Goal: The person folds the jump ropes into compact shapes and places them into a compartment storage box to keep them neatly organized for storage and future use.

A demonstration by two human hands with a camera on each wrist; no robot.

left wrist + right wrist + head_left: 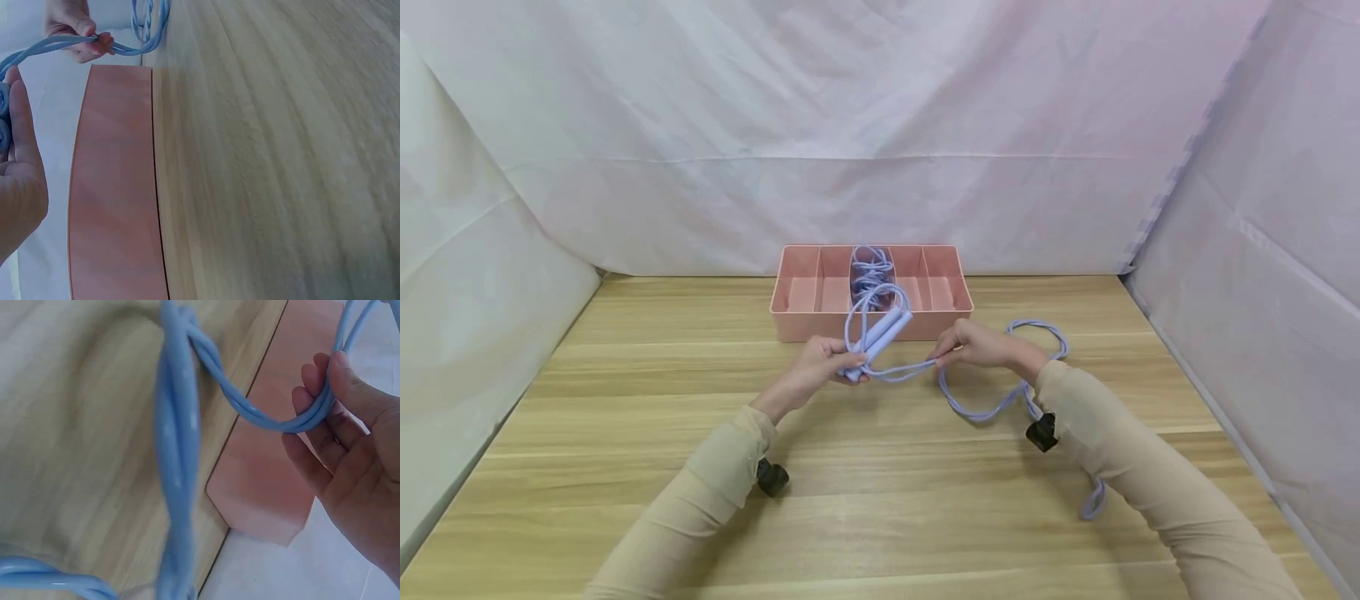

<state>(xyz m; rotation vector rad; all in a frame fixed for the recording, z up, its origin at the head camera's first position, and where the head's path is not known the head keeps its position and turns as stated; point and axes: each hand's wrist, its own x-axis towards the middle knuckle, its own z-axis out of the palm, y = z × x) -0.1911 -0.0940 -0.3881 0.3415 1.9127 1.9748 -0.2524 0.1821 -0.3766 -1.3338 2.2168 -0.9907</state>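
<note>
"Head view?"
"The left hand grips both handles of the skipping rope before the pink five-compartment organizer; the right hand pinches the rope; the right sleeve hides part of it."
"Left wrist?"
"The edge cuts off the handles."
"Right wrist?"
"The rope's nearest stretch looks blurred."

Colour identification: light blue cord and handles, pink tray, wood-grain surface.
The cord is plain periwinkle in the head view and clearer sky blue in the wrist views; its doubled strands form a twisted pattern. The handles match in plain pale periwinkle. The coiled bundle is the same blue. The tray is solid salmon pink with a paler rim. The surface shows yellow-tan, streaked grain. Backdrop: white, tinted lavender-pink. Sleeves: plain beige. Wrist devices: black.
</note>
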